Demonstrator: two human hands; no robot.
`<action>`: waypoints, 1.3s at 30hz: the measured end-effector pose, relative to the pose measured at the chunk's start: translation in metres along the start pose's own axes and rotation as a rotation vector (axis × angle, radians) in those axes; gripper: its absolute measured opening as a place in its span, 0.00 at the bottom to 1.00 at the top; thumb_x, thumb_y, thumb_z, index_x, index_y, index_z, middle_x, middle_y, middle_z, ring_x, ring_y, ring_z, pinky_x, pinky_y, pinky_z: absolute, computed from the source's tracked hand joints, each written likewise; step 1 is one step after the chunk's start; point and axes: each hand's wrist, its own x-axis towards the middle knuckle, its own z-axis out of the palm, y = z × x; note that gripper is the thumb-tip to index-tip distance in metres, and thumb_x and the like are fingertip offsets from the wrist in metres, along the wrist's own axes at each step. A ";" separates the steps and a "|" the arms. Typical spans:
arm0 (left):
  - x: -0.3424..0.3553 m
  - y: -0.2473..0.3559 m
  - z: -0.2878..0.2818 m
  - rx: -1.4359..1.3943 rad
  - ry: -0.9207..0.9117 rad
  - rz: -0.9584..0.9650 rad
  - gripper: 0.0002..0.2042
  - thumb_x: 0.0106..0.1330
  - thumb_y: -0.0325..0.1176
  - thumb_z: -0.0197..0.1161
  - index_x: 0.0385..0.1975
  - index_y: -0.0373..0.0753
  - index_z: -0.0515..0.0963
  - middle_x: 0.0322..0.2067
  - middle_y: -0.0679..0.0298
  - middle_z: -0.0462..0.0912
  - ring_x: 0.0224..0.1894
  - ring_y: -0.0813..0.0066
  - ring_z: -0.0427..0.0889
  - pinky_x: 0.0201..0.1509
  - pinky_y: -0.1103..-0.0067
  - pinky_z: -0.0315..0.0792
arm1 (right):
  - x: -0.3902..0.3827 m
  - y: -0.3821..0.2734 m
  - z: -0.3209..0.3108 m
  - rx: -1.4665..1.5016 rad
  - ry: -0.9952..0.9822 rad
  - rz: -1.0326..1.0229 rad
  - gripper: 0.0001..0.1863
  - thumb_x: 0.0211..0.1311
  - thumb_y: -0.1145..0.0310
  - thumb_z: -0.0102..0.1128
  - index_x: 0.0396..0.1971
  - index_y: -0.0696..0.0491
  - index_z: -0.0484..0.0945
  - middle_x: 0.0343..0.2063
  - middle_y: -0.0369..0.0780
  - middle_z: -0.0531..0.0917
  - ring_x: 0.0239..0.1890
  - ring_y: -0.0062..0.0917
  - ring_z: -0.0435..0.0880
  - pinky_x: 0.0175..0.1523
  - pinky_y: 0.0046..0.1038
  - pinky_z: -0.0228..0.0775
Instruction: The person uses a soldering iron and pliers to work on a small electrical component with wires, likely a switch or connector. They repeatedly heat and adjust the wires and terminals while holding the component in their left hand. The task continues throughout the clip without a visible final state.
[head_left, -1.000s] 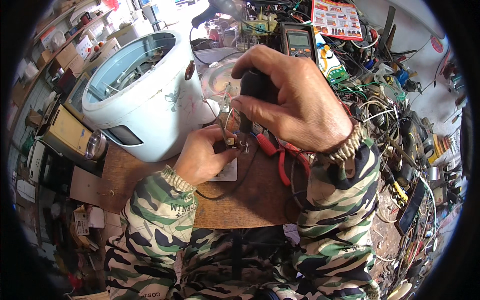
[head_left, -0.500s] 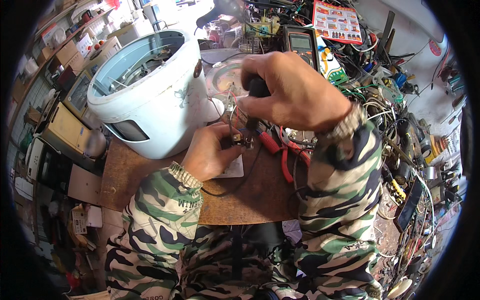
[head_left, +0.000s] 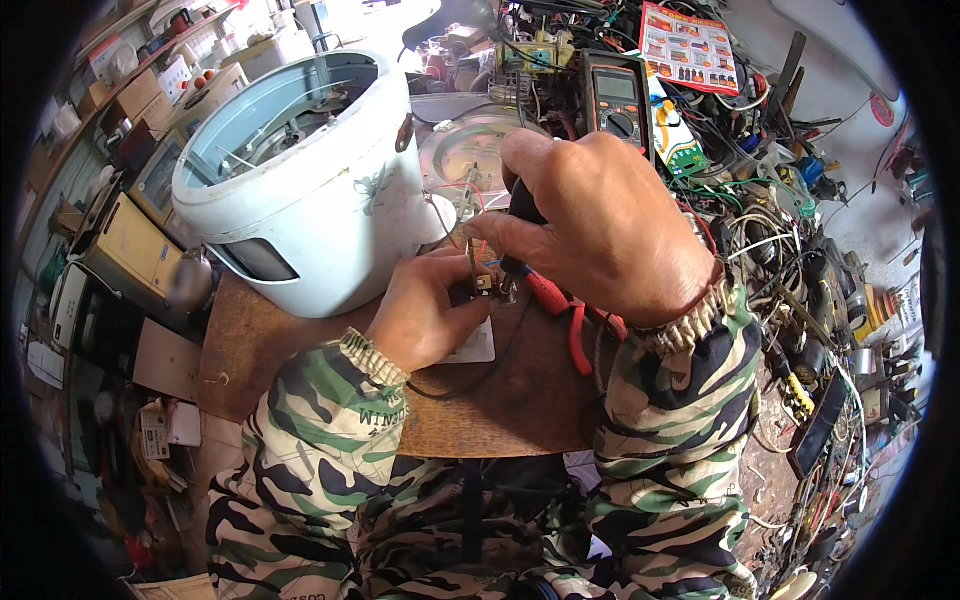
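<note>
My right hand (head_left: 608, 220) grips a dark-handled screwdriver (head_left: 523, 203), held upright with its lower end at a small electrical part (head_left: 489, 284) with metal contacts. That part is pinched in my left hand (head_left: 415, 310); wires run from it. A white flat plate (head_left: 470, 347) lies partly under my left hand. Red-handled pliers (head_left: 580, 350) lie just to the right on the wooden board (head_left: 250, 370). A white cylindrical appliance housing (head_left: 290, 230), open at the top with parts inside, stands at the left of my hands.
A round clear disc (head_left: 450, 140) lies behind my hands. Further back are a multimeter (head_left: 615, 95), a red printed sheet (head_left: 688, 45) and a circuit board. Tangled cables and tools (head_left: 820, 320) pile along the right. Shelves with boxes and appliances (head_left: 140, 240) line the left.
My right hand on the screwdriver first rose in turning, then came lower and slightly right, its back more level. My left hand stays at the part, shifted slightly right in the picture.
</note>
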 end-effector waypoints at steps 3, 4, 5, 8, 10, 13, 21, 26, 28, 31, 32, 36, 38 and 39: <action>0.001 0.001 0.000 0.024 0.021 0.017 0.09 0.60 0.23 0.69 0.40 0.34 0.85 0.33 0.63 0.84 0.34 0.78 0.81 0.39 0.77 0.75 | 0.002 0.005 0.004 0.100 0.038 -0.126 0.15 0.52 0.65 0.69 0.34 0.59 0.77 0.26 0.52 0.82 0.34 0.52 0.83 0.38 0.48 0.75; 0.001 0.002 -0.001 0.046 0.026 -0.007 0.10 0.58 0.24 0.69 0.40 0.35 0.85 0.32 0.60 0.84 0.34 0.73 0.82 0.40 0.75 0.75 | 0.003 0.007 0.003 0.142 0.022 -0.152 0.14 0.52 0.66 0.69 0.34 0.59 0.77 0.26 0.52 0.82 0.34 0.52 0.83 0.38 0.48 0.74; 0.001 0.003 -0.002 0.069 0.030 -0.032 0.11 0.57 0.25 0.68 0.40 0.36 0.85 0.32 0.57 0.84 0.34 0.68 0.84 0.40 0.73 0.75 | 0.003 0.008 0.003 0.183 0.006 -0.178 0.14 0.52 0.67 0.68 0.35 0.59 0.77 0.26 0.52 0.82 0.34 0.53 0.82 0.38 0.48 0.74; 0.001 0.002 -0.001 0.086 0.034 -0.008 0.11 0.57 0.26 0.69 0.40 0.36 0.85 0.31 0.57 0.83 0.33 0.67 0.83 0.39 0.73 0.75 | 0.002 0.009 0.005 0.257 0.019 -0.186 0.13 0.53 0.71 0.66 0.35 0.60 0.74 0.26 0.51 0.80 0.33 0.51 0.81 0.37 0.43 0.73; 0.001 -0.002 -0.001 0.074 0.042 0.008 0.11 0.56 0.26 0.69 0.40 0.36 0.85 0.31 0.57 0.84 0.32 0.66 0.83 0.39 0.73 0.75 | 0.001 0.010 0.009 0.300 0.051 -0.197 0.12 0.53 0.73 0.66 0.35 0.60 0.74 0.26 0.50 0.80 0.32 0.51 0.81 0.36 0.40 0.72; 0.002 0.005 -0.003 0.125 0.027 -0.018 0.12 0.56 0.26 0.70 0.40 0.37 0.85 0.32 0.56 0.84 0.33 0.64 0.84 0.40 0.72 0.75 | 0.000 0.011 0.009 0.341 0.077 -0.205 0.12 0.53 0.74 0.65 0.37 0.60 0.75 0.26 0.50 0.80 0.31 0.50 0.81 0.35 0.39 0.73; 0.002 -0.001 -0.003 0.096 0.023 0.038 0.13 0.55 0.26 0.71 0.42 0.38 0.86 0.36 0.54 0.85 0.37 0.61 0.86 0.44 0.70 0.77 | -0.003 0.012 0.014 0.431 0.117 -0.213 0.15 0.52 0.75 0.66 0.41 0.60 0.77 0.27 0.49 0.82 0.30 0.43 0.85 0.36 0.37 0.75; 0.002 0.001 -0.003 0.088 0.020 0.001 0.12 0.55 0.26 0.70 0.40 0.37 0.86 0.33 0.54 0.85 0.35 0.60 0.86 0.42 0.70 0.77 | -0.003 0.013 0.008 0.408 0.087 -0.156 0.14 0.52 0.75 0.66 0.40 0.60 0.77 0.23 0.49 0.81 0.29 0.43 0.84 0.36 0.36 0.75; 0.003 -0.002 0.000 0.098 0.031 0.010 0.12 0.54 0.26 0.70 0.39 0.37 0.86 0.32 0.54 0.84 0.34 0.61 0.85 0.41 0.71 0.77 | -0.001 0.013 0.002 0.358 0.059 -0.126 0.14 0.51 0.75 0.66 0.39 0.61 0.77 0.23 0.49 0.81 0.28 0.42 0.84 0.35 0.36 0.75; 0.001 -0.009 -0.002 0.113 0.067 0.024 0.11 0.54 0.26 0.70 0.38 0.37 0.86 0.31 0.54 0.84 0.33 0.60 0.85 0.40 0.71 0.76 | 0.002 0.014 0.004 0.318 0.054 -0.131 0.14 0.51 0.75 0.66 0.38 0.61 0.77 0.22 0.49 0.81 0.27 0.41 0.84 0.34 0.35 0.75; 0.001 -0.009 -0.001 0.112 0.074 0.037 0.11 0.53 0.27 0.70 0.38 0.36 0.86 0.31 0.54 0.84 0.33 0.60 0.85 0.39 0.71 0.76 | 0.000 0.016 0.005 0.332 0.071 -0.132 0.14 0.51 0.75 0.66 0.38 0.61 0.77 0.22 0.48 0.81 0.26 0.40 0.84 0.34 0.35 0.74; 0.002 0.000 0.003 0.111 0.059 -0.021 0.11 0.54 0.26 0.70 0.37 0.37 0.86 0.30 0.54 0.84 0.32 0.59 0.84 0.39 0.70 0.76 | -0.001 0.018 -0.001 0.372 0.026 -0.119 0.14 0.50 0.74 0.67 0.37 0.61 0.77 0.22 0.46 0.81 0.26 0.35 0.83 0.33 0.34 0.74; 0.002 0.006 0.002 0.152 0.062 -0.036 0.10 0.54 0.26 0.70 0.37 0.37 0.86 0.30 0.54 0.84 0.33 0.60 0.84 0.39 0.70 0.76 | -0.001 0.018 -0.001 0.376 0.017 -0.113 0.14 0.50 0.74 0.67 0.37 0.61 0.78 0.21 0.44 0.80 0.25 0.32 0.82 0.33 0.34 0.73; 0.001 0.005 0.001 0.148 0.073 -0.030 0.10 0.54 0.27 0.70 0.37 0.37 0.86 0.30 0.54 0.84 0.32 0.60 0.84 0.38 0.70 0.76 | 0.000 0.018 0.001 0.377 0.018 -0.115 0.14 0.50 0.74 0.68 0.37 0.61 0.78 0.21 0.43 0.80 0.25 0.30 0.81 0.33 0.33 0.73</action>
